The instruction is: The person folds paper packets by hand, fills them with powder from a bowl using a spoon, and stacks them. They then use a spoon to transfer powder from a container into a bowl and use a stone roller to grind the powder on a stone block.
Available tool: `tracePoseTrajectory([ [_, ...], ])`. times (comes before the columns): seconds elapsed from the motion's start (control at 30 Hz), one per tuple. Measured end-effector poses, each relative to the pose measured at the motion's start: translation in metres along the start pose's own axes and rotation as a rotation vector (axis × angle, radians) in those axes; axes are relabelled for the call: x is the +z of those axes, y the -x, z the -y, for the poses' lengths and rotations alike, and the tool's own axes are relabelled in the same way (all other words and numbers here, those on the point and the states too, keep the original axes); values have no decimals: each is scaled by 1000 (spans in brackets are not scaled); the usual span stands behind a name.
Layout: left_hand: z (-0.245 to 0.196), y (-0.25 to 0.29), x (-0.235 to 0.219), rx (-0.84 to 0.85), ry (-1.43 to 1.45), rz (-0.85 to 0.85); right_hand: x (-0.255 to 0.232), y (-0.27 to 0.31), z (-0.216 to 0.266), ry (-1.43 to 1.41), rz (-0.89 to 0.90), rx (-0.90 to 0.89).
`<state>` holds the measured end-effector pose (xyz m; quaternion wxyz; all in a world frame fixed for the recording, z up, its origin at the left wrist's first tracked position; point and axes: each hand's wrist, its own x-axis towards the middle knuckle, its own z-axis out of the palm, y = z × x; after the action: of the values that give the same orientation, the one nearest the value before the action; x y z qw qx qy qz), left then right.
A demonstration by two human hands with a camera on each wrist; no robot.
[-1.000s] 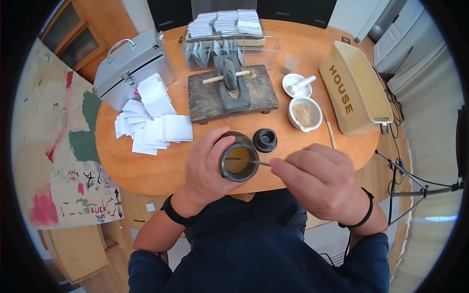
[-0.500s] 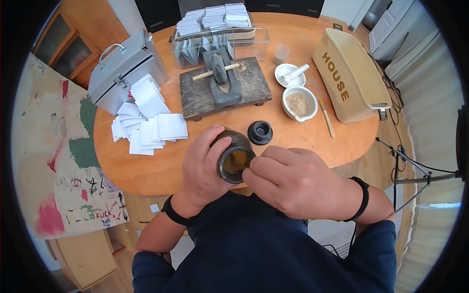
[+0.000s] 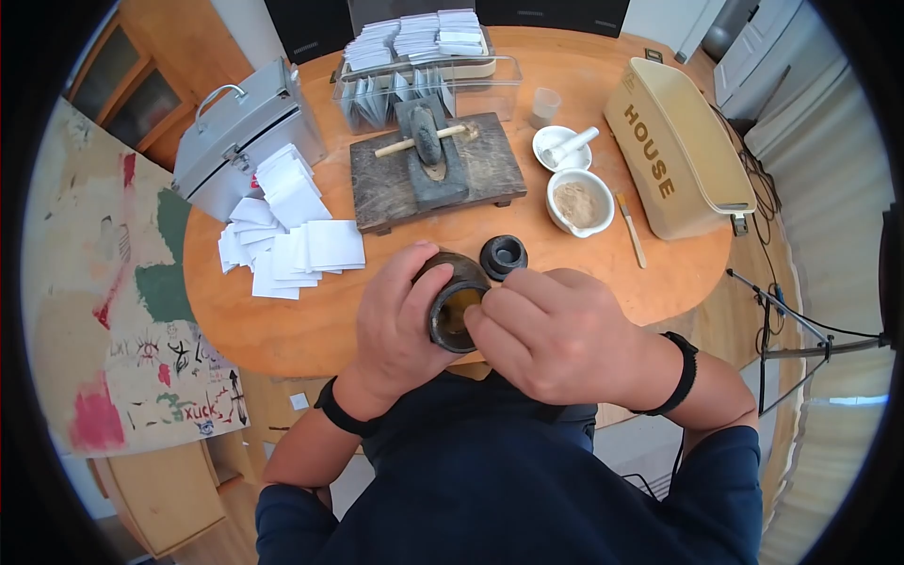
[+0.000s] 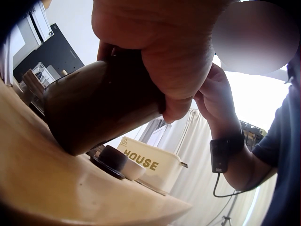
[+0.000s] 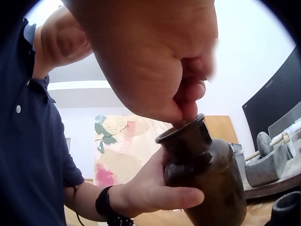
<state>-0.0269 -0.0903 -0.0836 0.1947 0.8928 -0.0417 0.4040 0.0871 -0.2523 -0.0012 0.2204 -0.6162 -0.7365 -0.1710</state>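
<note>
My left hand [image 3: 395, 311] grips a dark brown glass jar [image 3: 454, 270] round its body, with the wide mouth tipped up toward me. At the jar's rim, the bent fingers of my right hand [image 3: 556, 330] pinch a thin metal spatula, now hidden by the fingers and the jar. In the right wrist view, the right fingertips [image 5: 188, 110] are right at the mouth of the jar [image 5: 211, 176]. Some yellowish brown stuff shows inside it. Just beyond the jar, a dark glass stopper [image 3: 503, 256] stands on the table.
A stone grinder [image 3: 438, 174] on a wooden board is behind the jar. To its right are a white mortar [image 3: 603, 209] of tan powder, a pestle dish [image 3: 544, 151], a brush [image 3: 633, 231] and a HOUSE bin [image 3: 678, 179]. White paper packets [image 3: 301, 254] and a metal case [image 3: 245, 132] lie left.
The right hand has moved left and in against the jar's mouth, so the spatula has gone deeper and out of sight. The left hand keeps its grip, with the jar shifting only slightly.
</note>
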Motion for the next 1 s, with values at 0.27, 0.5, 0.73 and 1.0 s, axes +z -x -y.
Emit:
tracePoseTrajectory([
  [0.27, -1, 1, -1, -17, 27, 25, 4, -3, -4, 27, -2, 109],
  [0.5, -2, -3, -4, -90, 51, 49, -9, -1, -7, -43, -86, 190],
  [0.73, -1, -5, -3, -79, 48, 21, -13, 7, -6, 43, -103, 144],
  [1.0, -1, -10, -3, -139, 49, 57, -12, 11, -6, -70, -254, 209],
])
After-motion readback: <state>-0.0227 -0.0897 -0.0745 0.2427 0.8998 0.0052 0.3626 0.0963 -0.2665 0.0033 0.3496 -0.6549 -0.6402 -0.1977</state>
